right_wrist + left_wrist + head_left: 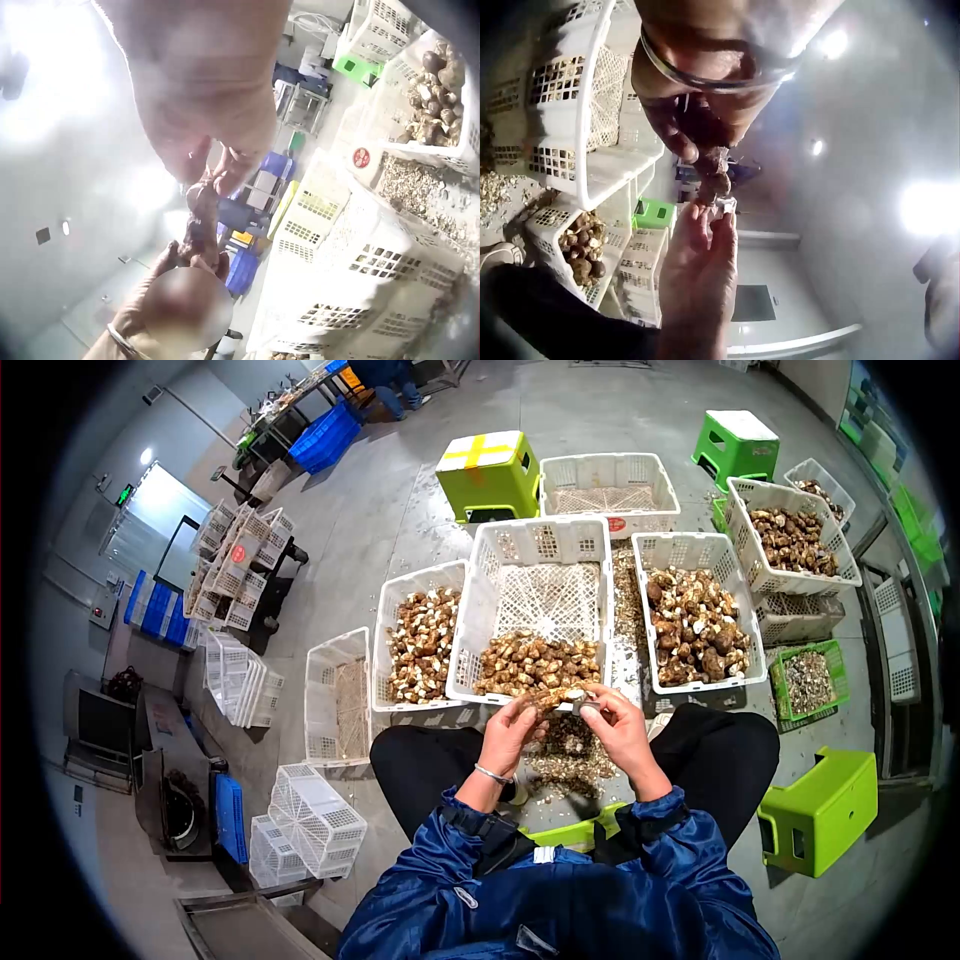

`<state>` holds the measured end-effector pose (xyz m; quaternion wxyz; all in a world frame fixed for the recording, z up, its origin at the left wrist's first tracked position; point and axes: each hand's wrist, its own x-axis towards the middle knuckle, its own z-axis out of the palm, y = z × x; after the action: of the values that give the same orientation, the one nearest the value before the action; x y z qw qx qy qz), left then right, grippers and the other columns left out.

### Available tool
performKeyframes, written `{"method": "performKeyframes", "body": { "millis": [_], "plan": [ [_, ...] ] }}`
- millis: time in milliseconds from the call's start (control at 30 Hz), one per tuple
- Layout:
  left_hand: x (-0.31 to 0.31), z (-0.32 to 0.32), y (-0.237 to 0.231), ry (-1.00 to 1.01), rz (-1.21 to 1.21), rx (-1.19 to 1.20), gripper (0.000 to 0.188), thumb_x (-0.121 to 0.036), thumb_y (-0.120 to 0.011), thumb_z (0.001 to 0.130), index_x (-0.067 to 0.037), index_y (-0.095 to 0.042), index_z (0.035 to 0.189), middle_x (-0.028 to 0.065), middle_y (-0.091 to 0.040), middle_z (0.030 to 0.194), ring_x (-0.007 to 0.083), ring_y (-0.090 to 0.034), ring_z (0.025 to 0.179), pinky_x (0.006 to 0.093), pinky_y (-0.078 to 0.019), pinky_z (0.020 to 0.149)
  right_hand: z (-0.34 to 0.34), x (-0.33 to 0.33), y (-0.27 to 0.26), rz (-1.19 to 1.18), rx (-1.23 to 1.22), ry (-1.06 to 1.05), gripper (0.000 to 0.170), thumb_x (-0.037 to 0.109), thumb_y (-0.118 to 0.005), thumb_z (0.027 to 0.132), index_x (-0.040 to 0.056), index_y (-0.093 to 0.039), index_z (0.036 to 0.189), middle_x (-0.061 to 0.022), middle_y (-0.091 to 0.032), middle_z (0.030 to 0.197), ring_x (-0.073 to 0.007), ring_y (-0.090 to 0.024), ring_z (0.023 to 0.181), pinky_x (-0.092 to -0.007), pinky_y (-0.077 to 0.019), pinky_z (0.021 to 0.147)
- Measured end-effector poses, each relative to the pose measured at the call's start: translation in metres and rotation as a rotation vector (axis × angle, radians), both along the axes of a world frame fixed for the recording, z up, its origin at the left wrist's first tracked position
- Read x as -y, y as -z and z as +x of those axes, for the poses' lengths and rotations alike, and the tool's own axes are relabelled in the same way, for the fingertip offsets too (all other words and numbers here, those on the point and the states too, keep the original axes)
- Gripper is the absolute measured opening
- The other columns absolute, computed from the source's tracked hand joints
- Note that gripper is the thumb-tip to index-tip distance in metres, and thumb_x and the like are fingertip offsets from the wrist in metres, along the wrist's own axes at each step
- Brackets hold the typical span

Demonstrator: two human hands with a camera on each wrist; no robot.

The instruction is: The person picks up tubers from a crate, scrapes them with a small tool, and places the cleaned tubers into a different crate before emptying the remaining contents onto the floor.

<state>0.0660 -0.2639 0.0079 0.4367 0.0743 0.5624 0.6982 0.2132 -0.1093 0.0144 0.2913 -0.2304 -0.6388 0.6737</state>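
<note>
In the head view the left hand (508, 738) pinches one end of a brown, knobbly mushroom-like piece (548, 698), and the right hand (622, 732) is at its other end. A small whitish or metallic thing (724, 202) shows at the right fingertips in the left wrist view; what it is I cannot tell. Both hands are above the front edge of a white crate (468, 686) partly filled with similar brown pieces (540, 662). From the right wrist, the piece (199, 225) spans between both hands, its lower end held by the left fingers.
Crates of brown and white pieces stand left (420, 645) and right (697, 625). Trimmings (568, 765) lie on the floor between the knees. Green stools (822, 810) stand at right and beyond the crates. Stacked white crates (318, 822) are at left.
</note>
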Motion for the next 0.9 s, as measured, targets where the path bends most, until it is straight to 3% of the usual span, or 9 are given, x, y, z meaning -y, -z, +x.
{"method": "performKeyframes", "body": {
  "millis": [100, 233, 333, 367, 467, 567, 633, 767, 900],
  "plan": [
    [-0.001, 0.004, -0.002, -0.046, -0.020, -0.014, 0.040, -0.023, -0.064, 0.096, 0.000, -0.053, 0.126, 0.0041, -0.065, 0.101, 0.0122, -0.065, 0.079, 0.0252, -0.0541, 0.065, 0.000, -0.001, -0.002, 0.062, 0.093, 0.013, 0.019, 0.015, -0.066, 0.091, 0.0000, -0.060, 0.080, -0.0097, -0.065, 0.118, -0.0079, -0.054, 0.077, -0.0251, -0.0453, 0.068],
    [0.000, 0.005, -0.004, -0.036, -0.060, 0.004, 0.032, -0.026, -0.067, 0.094, -0.003, -0.057, 0.113, 0.0003, -0.061, 0.089, 0.0101, -0.062, 0.072, 0.0244, -0.0517, 0.060, 0.001, -0.006, -0.001, -0.136, 0.145, -0.028, 0.020, 0.017, -0.066, 0.090, -0.0011, -0.063, 0.083, -0.0091, -0.068, 0.110, -0.0093, -0.058, 0.086, -0.0263, -0.0480, 0.073],
    [-0.002, 0.009, -0.011, -0.048, -0.121, -0.148, 0.030, -0.026, -0.066, 0.094, -0.003, -0.057, 0.112, 0.0000, -0.061, 0.088, 0.0105, -0.061, 0.070, 0.0247, -0.0511, 0.059, -0.001, -0.001, 0.001, -0.021, 0.137, -0.002, 0.018, 0.017, -0.066, 0.091, -0.0011, -0.067, 0.091, -0.0090, -0.070, 0.104, -0.0090, -0.058, 0.087, -0.0261, -0.0478, 0.074],
    [0.001, 0.005, -0.003, -0.036, -0.084, -0.132, 0.042, -0.024, -0.068, 0.093, 0.002, -0.052, 0.121, 0.0045, -0.062, 0.094, 0.0130, -0.063, 0.071, 0.0253, -0.0534, 0.059, -0.001, -0.003, 0.006, -0.076, 0.134, -0.025, 0.019, 0.017, -0.066, 0.091, -0.0014, -0.068, 0.093, -0.0073, -0.069, 0.103, -0.0085, -0.057, 0.085, -0.0260, -0.0471, 0.074],
    [0.003, -0.001, -0.004, -0.039, -0.091, -0.032, 0.042, -0.023, -0.068, 0.092, 0.003, -0.051, 0.122, 0.0047, -0.063, 0.093, 0.0130, -0.063, 0.071, 0.0253, -0.0530, 0.058, 0.000, -0.015, 0.027, -0.314, 0.112, -0.121, 0.020, 0.018, -0.065, 0.093, -0.0015, -0.068, 0.095, -0.0029, -0.067, 0.099, -0.0070, -0.055, 0.084, -0.0257, -0.0457, 0.074],
    [0.001, 0.002, -0.013, -0.044, -0.109, -0.140, 0.040, -0.020, -0.069, 0.092, 0.004, -0.052, 0.120, 0.0047, -0.063, 0.092, 0.0127, -0.063, 0.069, 0.0253, -0.0527, 0.056, -0.002, -0.009, 0.009, -0.139, 0.056, -0.093, 0.020, 0.019, -0.065, 0.093, -0.0011, -0.067, 0.090, -0.0013, -0.065, 0.095, -0.0051, -0.052, 0.079, -0.0237, -0.0433, 0.070],
    [-0.004, 0.003, -0.010, -0.041, -0.077, -0.255, 0.038, -0.018, -0.070, 0.091, 0.003, -0.054, 0.118, 0.0052, -0.064, 0.093, 0.0124, -0.064, 0.068, 0.0251, -0.0522, 0.056, -0.003, -0.012, 0.009, -0.119, 0.106, -0.093, 0.022, 0.018, -0.065, 0.093, -0.0012, -0.062, 0.083, -0.0040, -0.066, 0.103, -0.0057, -0.052, 0.078, -0.0236, -0.0432, 0.069],
    [-0.009, -0.002, -0.015, -0.029, -0.130, -0.128, 0.036, -0.021, -0.071, 0.091, 0.001, -0.055, 0.115, 0.0053, -0.063, 0.092, 0.0117, -0.063, 0.067, 0.0250, -0.0516, 0.055, -0.003, -0.023, 0.019, -0.238, 0.120, -0.087, 0.025, 0.018, -0.066, 0.092, -0.0012, -0.060, 0.078, -0.0081, -0.067, 0.114, -0.0094, -0.055, 0.085, -0.0265, -0.0463, 0.073],
    [-0.029, -0.002, -0.018, -0.002, -0.192, -0.182, 0.030, -0.025, -0.070, 0.091, -0.003, -0.056, 0.106, -0.0005, -0.058, 0.085, 0.0081, -0.057, 0.067, 0.0248, -0.0509, 0.057, -0.012, -0.023, -0.006, 0.088, 0.261, 0.007, 0.024, 0.017, -0.068, 0.089, -0.0045, -0.059, 0.081, -0.0162, -0.067, 0.114, -0.0164, -0.063, 0.098, -0.0305, -0.0520, 0.079]
  ]
}}
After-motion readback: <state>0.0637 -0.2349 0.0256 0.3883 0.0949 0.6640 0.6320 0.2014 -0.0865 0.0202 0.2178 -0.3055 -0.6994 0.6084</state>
